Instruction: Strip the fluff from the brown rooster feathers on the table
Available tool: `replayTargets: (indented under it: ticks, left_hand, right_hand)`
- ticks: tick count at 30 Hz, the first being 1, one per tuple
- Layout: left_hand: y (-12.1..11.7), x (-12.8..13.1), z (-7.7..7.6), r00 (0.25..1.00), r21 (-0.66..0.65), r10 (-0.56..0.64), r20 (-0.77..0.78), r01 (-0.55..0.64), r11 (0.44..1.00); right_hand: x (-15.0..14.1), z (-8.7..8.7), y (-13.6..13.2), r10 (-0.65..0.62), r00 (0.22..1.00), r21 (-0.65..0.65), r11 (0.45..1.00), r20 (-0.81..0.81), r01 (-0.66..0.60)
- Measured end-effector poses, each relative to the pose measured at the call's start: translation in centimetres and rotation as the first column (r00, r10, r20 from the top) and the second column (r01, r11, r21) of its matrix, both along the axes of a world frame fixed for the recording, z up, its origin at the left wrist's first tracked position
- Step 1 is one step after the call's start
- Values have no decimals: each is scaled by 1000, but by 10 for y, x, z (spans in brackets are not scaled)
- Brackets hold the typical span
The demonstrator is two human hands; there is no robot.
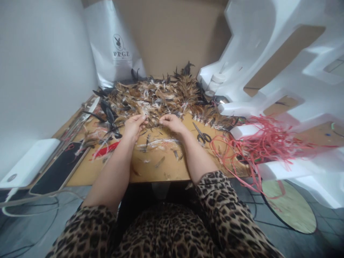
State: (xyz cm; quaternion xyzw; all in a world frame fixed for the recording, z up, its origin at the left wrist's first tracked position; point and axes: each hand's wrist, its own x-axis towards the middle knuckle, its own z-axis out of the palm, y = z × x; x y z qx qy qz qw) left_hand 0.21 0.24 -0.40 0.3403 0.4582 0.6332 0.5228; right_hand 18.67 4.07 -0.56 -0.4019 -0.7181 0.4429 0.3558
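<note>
A big heap of brown, white and black feathers (161,95) lies across the back of a wooden board (150,168). My left hand (133,126) and my right hand (172,123) rest at the heap's near edge, close together. Both have their fingers curled and pinched on feathers from the pile. A small bunch of feathers seems to run between the two hands. Loose feathers (157,143) lie scattered on the board just below my wrists.
Black scissors (202,134) lie right of my right forearm. A tangle of red string (263,143) spreads over white foam packing (282,64) at the right. At the left are a phone (57,170), a white power bank (29,161), a red strip (106,149) and a silver bag (113,43).
</note>
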Motion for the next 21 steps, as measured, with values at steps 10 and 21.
replayTargets:
  ticks: [10, 21]
  left_hand:
    - [-9, -2, 2, 930, -26, -366, 33, 367, 930]
    - [-9, -5, 1, 882, -101, -468, 46, 470, 877]
  right_hand:
    - [15, 7, -8, 304, 838, -339, 811, -454, -477]
    - [17, 0, -2, 197, 895, -385, 850, -400, -359]
